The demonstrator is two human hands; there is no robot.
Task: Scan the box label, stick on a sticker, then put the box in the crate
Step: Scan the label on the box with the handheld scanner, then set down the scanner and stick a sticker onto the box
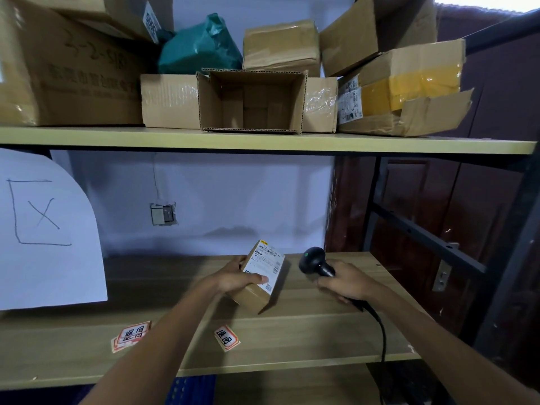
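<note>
My left hand point(237, 278) grips a small cardboard box point(258, 283) over the wooden shelf, its white shipping label point(264, 266) turned up and to the right. Just right of the box, my right hand point(346, 282) holds a black corded barcode scanner point(314, 261), whose head points left at the label. One red-and-white sticker point(226, 338) lies on the shelf near its front edge. A small stack of the same stickers point(131, 336) lies further left. A bit of blue crate point(190, 388) shows below the shelf edge.
The upper shelf point(263, 140) carries several cardboard boxes, an open empty carton point(251, 100) and a green bag point(200, 46). A white sheet with a drawn X in a box point(43, 229) stands at the left. Dark metal rack posts point(508, 258) rise on the right.
</note>
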